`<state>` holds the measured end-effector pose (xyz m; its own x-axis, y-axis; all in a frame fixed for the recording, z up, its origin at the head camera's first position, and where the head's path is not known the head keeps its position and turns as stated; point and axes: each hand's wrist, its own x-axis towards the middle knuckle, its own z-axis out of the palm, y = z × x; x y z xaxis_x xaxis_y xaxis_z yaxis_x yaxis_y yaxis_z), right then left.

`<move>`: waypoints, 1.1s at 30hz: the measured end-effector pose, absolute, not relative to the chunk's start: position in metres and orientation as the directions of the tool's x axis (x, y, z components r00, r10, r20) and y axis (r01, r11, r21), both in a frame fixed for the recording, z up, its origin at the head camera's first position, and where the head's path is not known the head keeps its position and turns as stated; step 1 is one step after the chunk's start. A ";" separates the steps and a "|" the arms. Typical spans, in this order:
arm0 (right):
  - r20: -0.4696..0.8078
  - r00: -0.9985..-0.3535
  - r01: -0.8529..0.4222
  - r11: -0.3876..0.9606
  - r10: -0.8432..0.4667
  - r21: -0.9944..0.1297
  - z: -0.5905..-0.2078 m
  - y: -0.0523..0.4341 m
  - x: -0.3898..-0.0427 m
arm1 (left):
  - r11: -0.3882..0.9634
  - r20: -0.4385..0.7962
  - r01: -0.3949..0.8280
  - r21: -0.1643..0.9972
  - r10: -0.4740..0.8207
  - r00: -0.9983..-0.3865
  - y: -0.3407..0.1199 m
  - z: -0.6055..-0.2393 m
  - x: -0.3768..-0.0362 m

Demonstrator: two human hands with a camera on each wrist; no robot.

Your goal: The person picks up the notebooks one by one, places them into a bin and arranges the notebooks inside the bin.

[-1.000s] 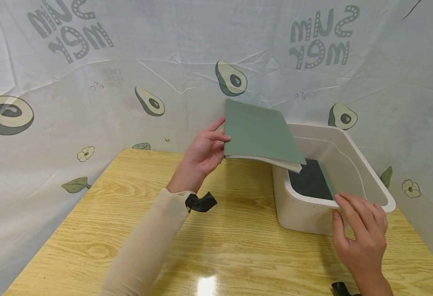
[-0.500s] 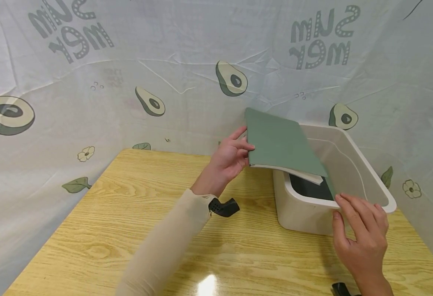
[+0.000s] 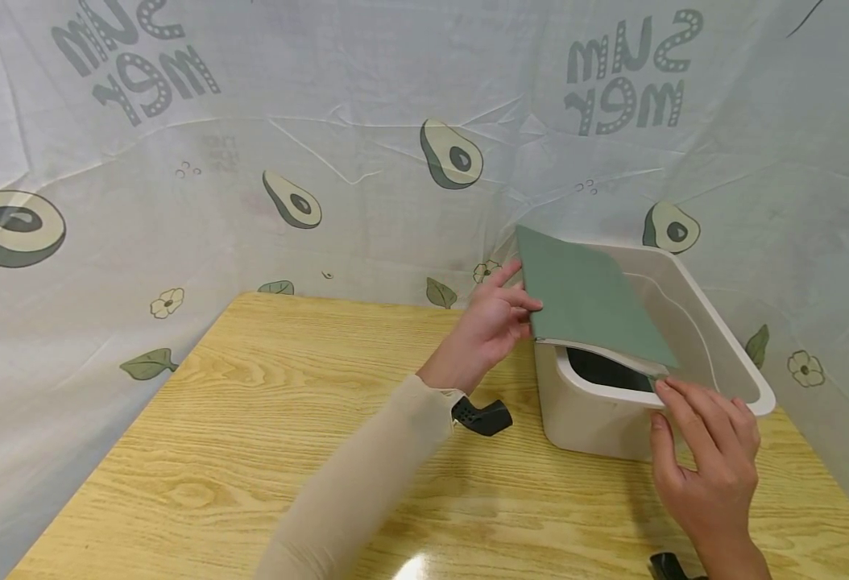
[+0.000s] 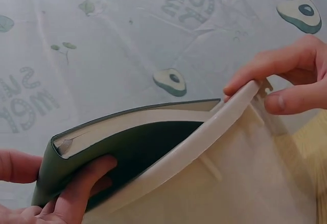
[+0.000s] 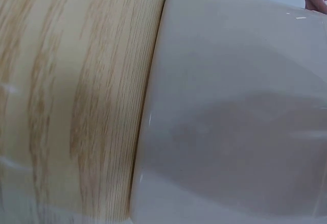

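My left hand (image 3: pixel 499 321) grips the spine end of a green-covered book (image 3: pixel 590 300), thumb on top and fingers under it (image 4: pixel 76 196). The book (image 4: pixel 133 142) tilts over the near left rim of a white plastic bin (image 3: pixel 693 322) at the table's right. A dark book (image 3: pixel 606 372) lies on the bin's floor, mostly hidden under the green one. My right hand (image 3: pixel 707 459) holds the bin's near rim (image 4: pixel 204 142), fingers over the top and thumb against the outer wall. In the right wrist view only the bin's outer wall (image 5: pixel 235 112) and the tabletop show.
The wooden table (image 3: pixel 250 451) stretches to the left of the bin. An avocado-print cloth (image 3: pixel 265 145) hangs as a wall behind the table and on both sides. Black wrist-camera mounts (image 3: pixel 484 417) sit at each forearm.
My left hand has carried the green book to the right and down, from above the table beside the bin to over the bin's opening. The right hand has stayed on the rim.
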<state>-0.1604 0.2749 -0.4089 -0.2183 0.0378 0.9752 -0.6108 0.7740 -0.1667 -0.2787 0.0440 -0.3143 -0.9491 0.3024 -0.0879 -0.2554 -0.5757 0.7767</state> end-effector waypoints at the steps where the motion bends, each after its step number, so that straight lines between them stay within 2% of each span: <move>1: 0.975 -0.218 -0.611 0.774 0.038 -0.167 -0.409 0.275 -0.160 | -0.571 -0.085 -0.250 0.782 0.300 -0.950 0.047 -0.315 -0.279; 17: 0.972 -0.233 -0.607 0.777 0.028 -0.168 -0.409 0.277 -0.160 | -0.467 -0.091 -0.240 0.851 0.319 -0.943 0.074 -0.312 -0.280; 33: 0.972 -0.233 -0.603 0.778 0.040 -0.176 -0.412 0.278 -0.161 | -0.353 -0.144 -0.213 0.911 0.210 -0.967 0.096 -0.302 -0.282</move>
